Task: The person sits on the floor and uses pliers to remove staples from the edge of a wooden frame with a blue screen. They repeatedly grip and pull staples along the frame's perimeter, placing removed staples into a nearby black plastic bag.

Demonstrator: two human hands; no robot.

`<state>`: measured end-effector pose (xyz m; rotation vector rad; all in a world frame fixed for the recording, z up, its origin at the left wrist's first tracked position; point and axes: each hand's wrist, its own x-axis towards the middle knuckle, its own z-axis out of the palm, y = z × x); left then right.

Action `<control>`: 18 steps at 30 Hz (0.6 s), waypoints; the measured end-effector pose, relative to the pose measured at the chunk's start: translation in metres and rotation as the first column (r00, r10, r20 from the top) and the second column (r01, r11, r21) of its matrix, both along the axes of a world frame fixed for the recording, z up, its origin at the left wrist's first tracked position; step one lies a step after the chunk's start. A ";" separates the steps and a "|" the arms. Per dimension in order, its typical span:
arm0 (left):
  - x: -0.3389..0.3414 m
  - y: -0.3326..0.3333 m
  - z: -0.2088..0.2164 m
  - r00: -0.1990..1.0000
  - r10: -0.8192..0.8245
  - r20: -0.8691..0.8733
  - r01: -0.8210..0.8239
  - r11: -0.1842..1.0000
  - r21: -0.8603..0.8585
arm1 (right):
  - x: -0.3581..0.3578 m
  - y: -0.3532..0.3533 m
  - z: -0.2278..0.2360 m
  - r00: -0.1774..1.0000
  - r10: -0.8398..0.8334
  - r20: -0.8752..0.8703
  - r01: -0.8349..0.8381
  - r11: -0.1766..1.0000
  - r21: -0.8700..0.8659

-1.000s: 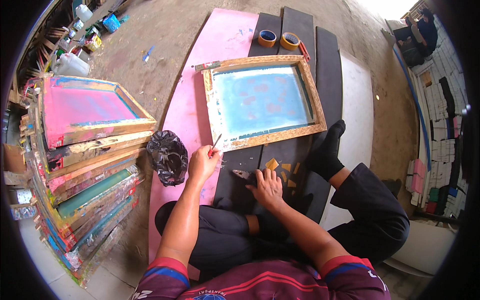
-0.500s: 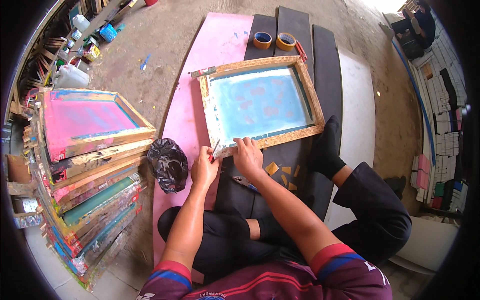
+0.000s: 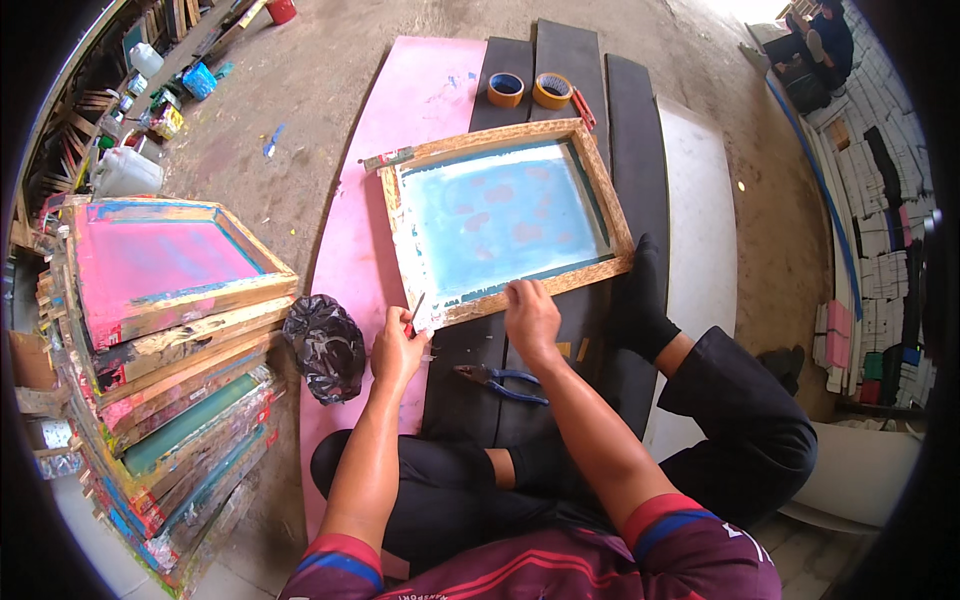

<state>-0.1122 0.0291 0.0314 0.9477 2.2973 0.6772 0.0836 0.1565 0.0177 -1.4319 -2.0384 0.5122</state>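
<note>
A wooden screen-printing frame with blue mesh lies tilted before me, its right near corner by my foot. At its near left corner is my left hand, closed around a slim pointed tool with a bit of red showing at the fingers; its exact kind is unclear. My right hand is closed, fingertips pinched together just at the frame's near bar; whatever they hold is hidden. Pliers with blue handles lie between my forearms.
To the left stands a stack of paint-stained frames, beside a crumpled black plastic bag. Two tape rolls and a red-handled cutter lie beyond the frame. My foot is at right. A person sits far right.
My right hand has lifted off the near left corner and moved right along the near bar. The pliers are more exposed. My left hand remains at the corner with the tool.
</note>
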 end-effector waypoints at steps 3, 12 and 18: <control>-0.003 0.000 -0.008 0.999 0.016 0.032 -0.015 0.999 -0.029 | 0.030 0.006 -0.016 1.000 -0.024 0.004 0.024 1.000 0.000; 0.001 0.001 -0.003 1.000 0.007 -0.012 -0.007 1.000 0.015 | 0.035 0.006 -0.031 0.999 0.055 -0.005 -0.054 0.994 0.093; -0.002 0.000 -0.012 1.000 0.003 0.025 -0.004 0.999 0.047 | 0.032 0.000 -0.031 0.996 0.085 -0.014 -0.082 0.986 0.142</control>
